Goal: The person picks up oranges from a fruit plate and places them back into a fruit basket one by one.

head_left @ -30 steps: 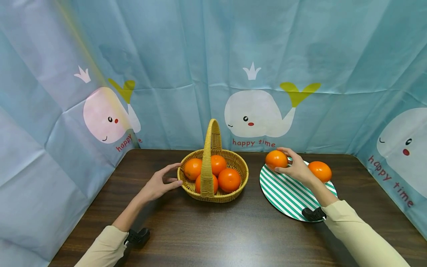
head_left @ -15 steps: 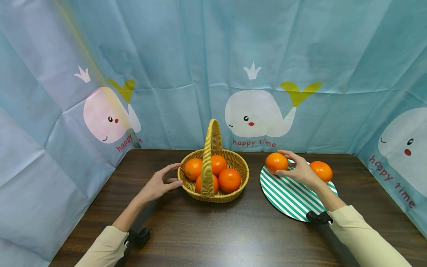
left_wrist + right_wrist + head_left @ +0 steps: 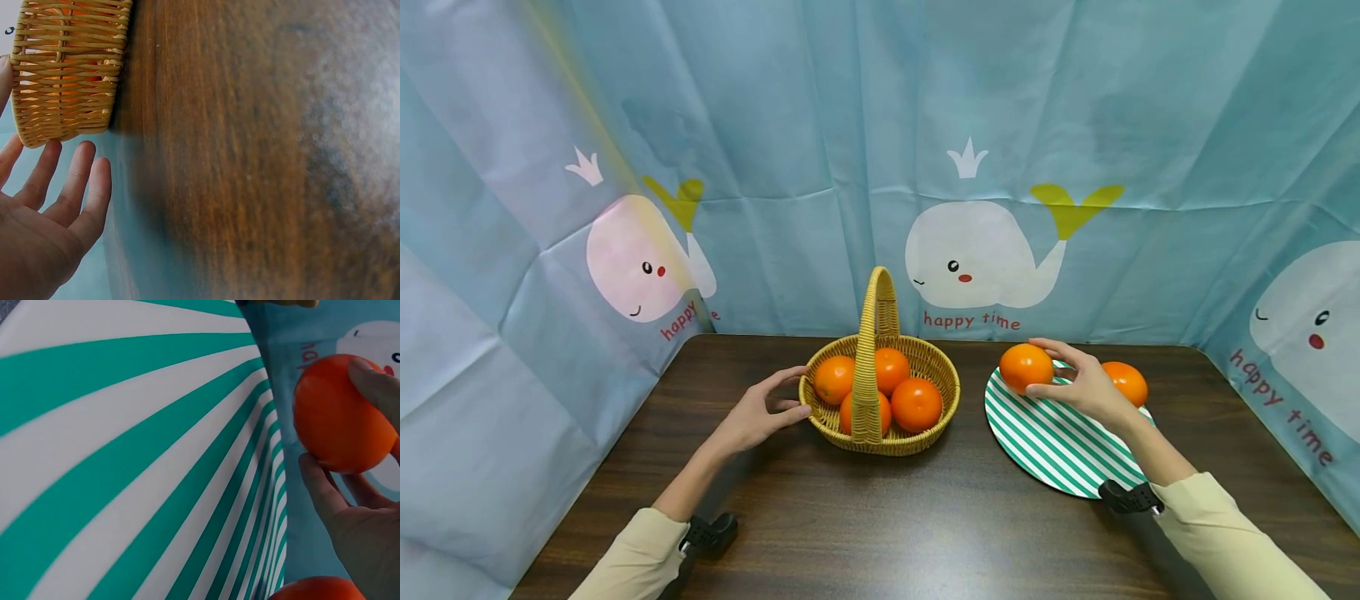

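Observation:
My right hand (image 3: 1086,387) holds an orange (image 3: 1026,368) between thumb and fingers, over the far left part of a round green-and-white striped mat (image 3: 1060,446). In the right wrist view, a gap shows between this orange (image 3: 344,415) and the striped surface. A second orange (image 3: 1126,382) sits at the mat's right side, partly behind my right hand. At the left, my left hand (image 3: 756,417) touches the left end of a yellow wicker basket (image 3: 898,446) with relaxed fingers (image 3: 78,178). Several oranges (image 3: 917,405) lie inside the basket, one partly hidden by its handle.
The dark wooden table (image 3: 880,525) carries the basket near its back edge, with the mat to the right. A light blue curtain (image 3: 790,167) printed with whales stands behind the table and along both sides. The basket's tall handle (image 3: 867,367) arches over its middle.
My right hand has shifted a little to the right and toward me, still holding the orange. The left hand and the basket have stayed in place.

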The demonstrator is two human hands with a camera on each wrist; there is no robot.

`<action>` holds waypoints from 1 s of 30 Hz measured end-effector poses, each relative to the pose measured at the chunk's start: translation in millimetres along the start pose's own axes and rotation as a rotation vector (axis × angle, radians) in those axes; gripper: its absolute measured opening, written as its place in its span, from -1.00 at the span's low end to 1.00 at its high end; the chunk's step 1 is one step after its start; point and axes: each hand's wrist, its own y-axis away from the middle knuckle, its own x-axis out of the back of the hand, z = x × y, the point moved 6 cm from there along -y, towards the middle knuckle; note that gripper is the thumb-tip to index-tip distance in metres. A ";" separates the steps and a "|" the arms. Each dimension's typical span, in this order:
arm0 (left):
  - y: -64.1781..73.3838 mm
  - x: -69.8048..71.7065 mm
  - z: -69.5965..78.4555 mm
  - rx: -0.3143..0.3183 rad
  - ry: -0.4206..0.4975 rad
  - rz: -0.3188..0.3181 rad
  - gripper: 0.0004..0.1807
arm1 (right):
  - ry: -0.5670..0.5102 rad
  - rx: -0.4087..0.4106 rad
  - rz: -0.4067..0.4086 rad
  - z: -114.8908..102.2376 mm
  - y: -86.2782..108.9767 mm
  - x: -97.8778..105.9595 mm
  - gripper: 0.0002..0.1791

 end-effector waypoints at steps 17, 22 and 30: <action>2.4 2.0 0.8 0.009 -0.028 0.015 -0.29 | 0.027 0.017 0.016 -12.5 2.6 1.8 -0.22; 2.3 1.9 1.0 0.008 -0.031 0.014 -0.29 | 0.007 0.036 0.008 -17.3 0.5 -1.5 -0.22; 0.5 -0.2 1.1 0.006 -0.016 0.001 -0.30 | -0.052 0.067 -0.020 -27.2 -8.8 -10.7 -0.20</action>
